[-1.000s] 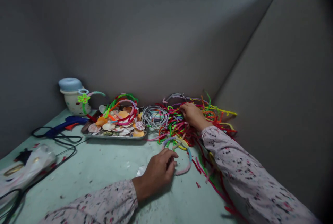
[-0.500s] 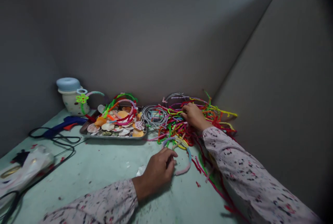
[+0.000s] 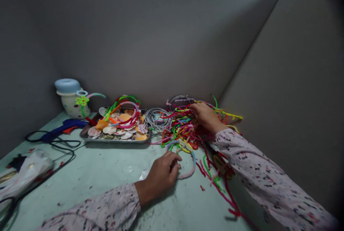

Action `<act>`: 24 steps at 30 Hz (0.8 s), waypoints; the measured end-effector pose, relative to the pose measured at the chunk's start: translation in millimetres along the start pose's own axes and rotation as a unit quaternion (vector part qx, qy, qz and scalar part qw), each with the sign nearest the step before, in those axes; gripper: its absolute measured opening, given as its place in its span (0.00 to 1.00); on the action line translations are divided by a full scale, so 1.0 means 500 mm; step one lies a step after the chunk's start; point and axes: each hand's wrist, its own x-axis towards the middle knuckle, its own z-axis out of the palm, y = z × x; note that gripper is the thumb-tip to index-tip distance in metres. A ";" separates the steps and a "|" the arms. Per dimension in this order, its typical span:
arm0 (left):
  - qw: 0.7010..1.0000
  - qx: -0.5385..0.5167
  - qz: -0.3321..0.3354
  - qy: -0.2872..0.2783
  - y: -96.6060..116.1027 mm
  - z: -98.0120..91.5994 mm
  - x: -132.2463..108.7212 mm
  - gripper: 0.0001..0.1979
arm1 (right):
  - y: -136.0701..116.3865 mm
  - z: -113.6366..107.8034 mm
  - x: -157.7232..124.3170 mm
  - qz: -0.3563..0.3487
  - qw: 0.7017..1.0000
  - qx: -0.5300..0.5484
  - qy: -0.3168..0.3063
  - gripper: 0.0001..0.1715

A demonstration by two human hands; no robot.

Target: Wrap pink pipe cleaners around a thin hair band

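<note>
A tangled heap of fuzzy, many-coloured stems (image 3: 185, 123) lies at the back right against the wall. My right hand (image 3: 205, 115) reaches into its top, fingers bent down among the stems; whether they grip any is hidden. My left hand (image 3: 163, 173) rests on the table in front of the heap, fingers curled with a gap between thumb and forefinger and nothing visible in it. Just right of its fingertips lies a curved pastel band (image 3: 194, 163), pink, blue and lilac, its upper end touching the heap.
A metal tray (image 3: 115, 140) holds shells and fuzzy hoops. Beside it is a grey wire coil (image 3: 158, 119). At left are a lidded cup (image 3: 71, 98), a blue glue gun (image 3: 60, 130), its black cord and a plastic bag (image 3: 34, 168). Walls rise behind and right.
My right hand has moved slightly right and up over the heap, and some stems beneath it have shifted. My left hand stays by the pastel band. The view has turned slightly.
</note>
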 end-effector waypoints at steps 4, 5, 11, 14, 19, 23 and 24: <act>1.000 0.000 -0.001 -0.001 -0.003 0.003 0.000 0.09 | 0.005 -0.012 0.009 -0.003 1.000 -0.023 0.005 0.09; 1.000 0.001 -0.001 -0.001 -0.004 0.003 0.000 0.09 | 0.005 -0.014 0.011 0.000 1.000 -0.025 0.012 0.09; 1.000 0.007 0.008 0.000 -0.001 0.001 0.000 0.09 | -0.004 -0.026 0.037 0.097 0.989 0.082 0.079 0.08; 1.000 0.007 0.010 0.001 0.000 0.001 0.000 0.09 | -0.011 -0.034 0.050 0.147 0.977 0.129 0.085 0.08; 1.000 0.006 0.011 0.003 -0.003 0.002 0.001 0.10 | -0.010 -0.049 0.057 0.171 0.960 0.203 0.087 0.10; 1.000 0.007 0.006 0.001 -0.005 0.003 0.001 0.09 | -0.001 -0.070 0.062 0.180 0.938 0.284 0.080 0.09; 1.000 0.007 0.004 0.002 -0.005 0.003 0.001 0.09 | 0.001 -0.079 0.065 0.201 0.917 0.324 0.119 0.09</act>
